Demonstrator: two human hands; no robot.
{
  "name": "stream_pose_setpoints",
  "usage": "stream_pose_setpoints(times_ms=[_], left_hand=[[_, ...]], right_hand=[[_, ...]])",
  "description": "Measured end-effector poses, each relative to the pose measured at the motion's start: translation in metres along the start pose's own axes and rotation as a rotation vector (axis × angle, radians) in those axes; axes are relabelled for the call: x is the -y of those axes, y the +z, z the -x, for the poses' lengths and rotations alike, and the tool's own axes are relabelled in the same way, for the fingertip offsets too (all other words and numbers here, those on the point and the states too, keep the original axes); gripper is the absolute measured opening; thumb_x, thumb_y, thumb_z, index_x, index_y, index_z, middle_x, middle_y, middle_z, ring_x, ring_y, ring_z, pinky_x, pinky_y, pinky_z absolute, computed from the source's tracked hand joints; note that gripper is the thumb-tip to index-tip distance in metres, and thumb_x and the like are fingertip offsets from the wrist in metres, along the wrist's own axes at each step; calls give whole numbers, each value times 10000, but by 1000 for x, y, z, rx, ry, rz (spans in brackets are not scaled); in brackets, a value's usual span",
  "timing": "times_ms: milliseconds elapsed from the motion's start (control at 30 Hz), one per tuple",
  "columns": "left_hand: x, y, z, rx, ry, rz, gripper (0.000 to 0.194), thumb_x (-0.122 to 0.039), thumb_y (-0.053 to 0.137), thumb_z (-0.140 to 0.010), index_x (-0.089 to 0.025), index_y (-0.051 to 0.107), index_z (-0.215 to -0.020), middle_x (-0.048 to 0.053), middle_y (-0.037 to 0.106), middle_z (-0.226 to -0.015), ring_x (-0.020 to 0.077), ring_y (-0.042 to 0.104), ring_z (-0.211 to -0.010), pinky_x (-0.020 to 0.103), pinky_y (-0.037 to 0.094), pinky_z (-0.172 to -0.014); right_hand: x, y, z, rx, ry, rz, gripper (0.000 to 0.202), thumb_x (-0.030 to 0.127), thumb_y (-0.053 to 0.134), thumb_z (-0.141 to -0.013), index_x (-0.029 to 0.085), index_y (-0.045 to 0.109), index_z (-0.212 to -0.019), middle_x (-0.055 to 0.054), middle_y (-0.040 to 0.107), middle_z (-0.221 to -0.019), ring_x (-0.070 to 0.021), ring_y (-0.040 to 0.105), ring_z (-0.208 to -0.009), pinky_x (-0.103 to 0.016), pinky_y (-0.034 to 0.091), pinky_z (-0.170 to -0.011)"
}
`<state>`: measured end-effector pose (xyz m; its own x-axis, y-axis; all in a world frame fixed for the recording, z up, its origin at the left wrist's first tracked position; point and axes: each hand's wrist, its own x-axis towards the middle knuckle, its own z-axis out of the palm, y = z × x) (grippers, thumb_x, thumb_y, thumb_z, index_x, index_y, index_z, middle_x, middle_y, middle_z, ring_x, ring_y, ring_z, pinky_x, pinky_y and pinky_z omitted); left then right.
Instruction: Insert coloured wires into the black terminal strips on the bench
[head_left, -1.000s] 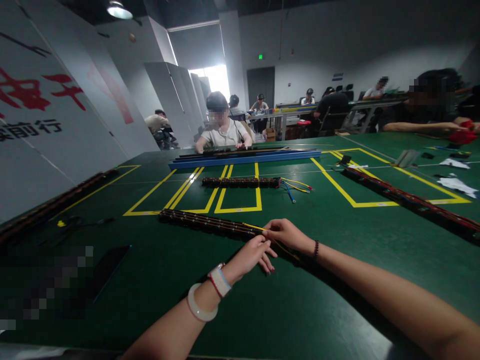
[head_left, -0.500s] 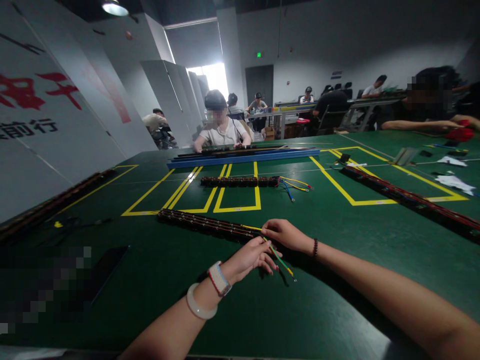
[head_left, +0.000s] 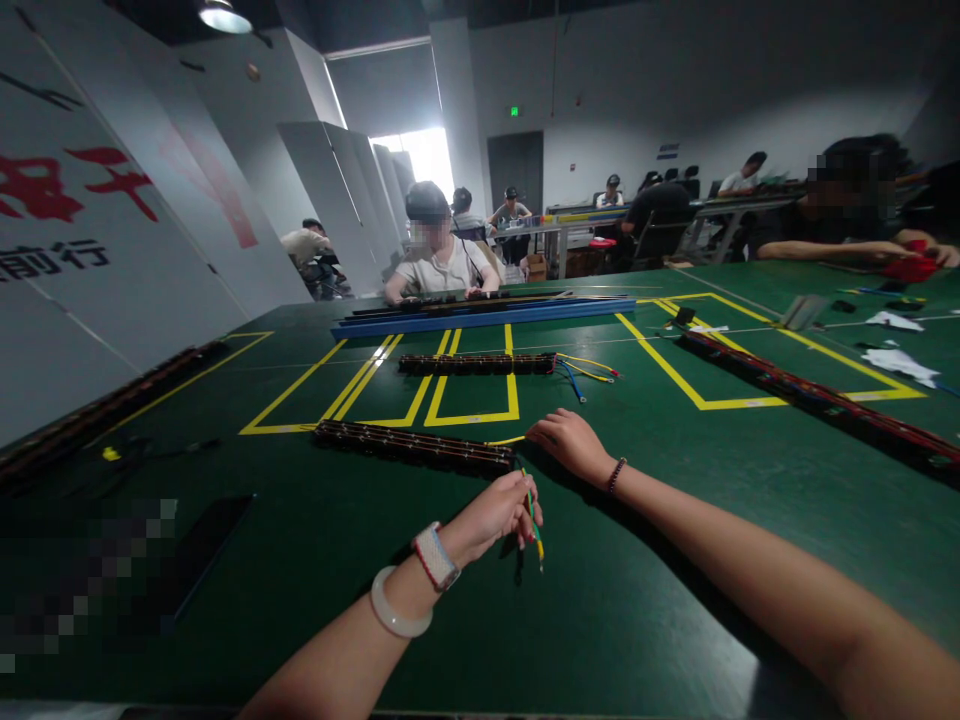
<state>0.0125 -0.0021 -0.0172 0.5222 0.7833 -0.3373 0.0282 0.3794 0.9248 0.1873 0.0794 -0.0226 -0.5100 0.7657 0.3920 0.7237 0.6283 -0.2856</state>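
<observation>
In front of me a long black wiring assembly [head_left: 412, 446] with copper-coloured lines lies on the green table. At its right end, my left hand [head_left: 504, 512] is closed on a green-and-yellow wire [head_left: 533, 510], whose terminal end points down toward me. Just beyond it, my right hand [head_left: 571, 445] rests low over the table with its fingers curled at a yellow wire [head_left: 507, 440] that runs from the assembly. The far end of that yellow wire is hidden by my right fingers.
A similar assembly [head_left: 476, 364] with yellow and blue leads lies farther back, before a blue channel [head_left: 487, 318]. A long assembly with red wires [head_left: 817, 400] lies right, another [head_left: 112, 400] left. A dark flat object [head_left: 214, 550] is near left. Co-workers sit across and at right.
The green-and-yellow wire has swung from pointing right to pointing down toward me. My right hand has moved slightly up and away from my left, still at the yellow wire.
</observation>
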Motion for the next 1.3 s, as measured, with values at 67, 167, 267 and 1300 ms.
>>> stream_pose_setpoints(times_ms=[67,167,267,1300], left_hand=[[1,0,0,-7,3,-9,345,-525,423,-832,-181,394,-853,-17,548,-635,61,490,-427,173,363,-426],[0,0,-1,-10,15,-25,357,-527,441,-821,-173,413,-859,-14,548,-643,56,474,-432,178,357,-439],[-3,-2,-1,-49,37,-120,352,-525,409,-833,-174,430,-857,-29,527,-617,48,404,-386,177,298,-409],[-6,6,14,-182,738,-1446,392,-322,308,-925,-180,595,-700,58,593,-640,153,550,-608,254,345,-604]], right_hand=[[-1,1,0,0,5,40,229,322,476,-910,206,673,-916,-60,609,-800,-179,484,-811,-284,324,-738],[-2,2,0,1,-2,41,216,308,479,-910,217,674,-926,-56,599,-845,-170,477,-821,-279,314,-740],[-4,3,1,10,-20,34,209,296,476,-913,214,666,-939,-47,598,-854,-161,481,-806,-271,313,-728],[40,12,-26,43,-2,164,378,482,619,-775,166,574,-979,-83,573,-923,-229,506,-883,-324,340,-752]])
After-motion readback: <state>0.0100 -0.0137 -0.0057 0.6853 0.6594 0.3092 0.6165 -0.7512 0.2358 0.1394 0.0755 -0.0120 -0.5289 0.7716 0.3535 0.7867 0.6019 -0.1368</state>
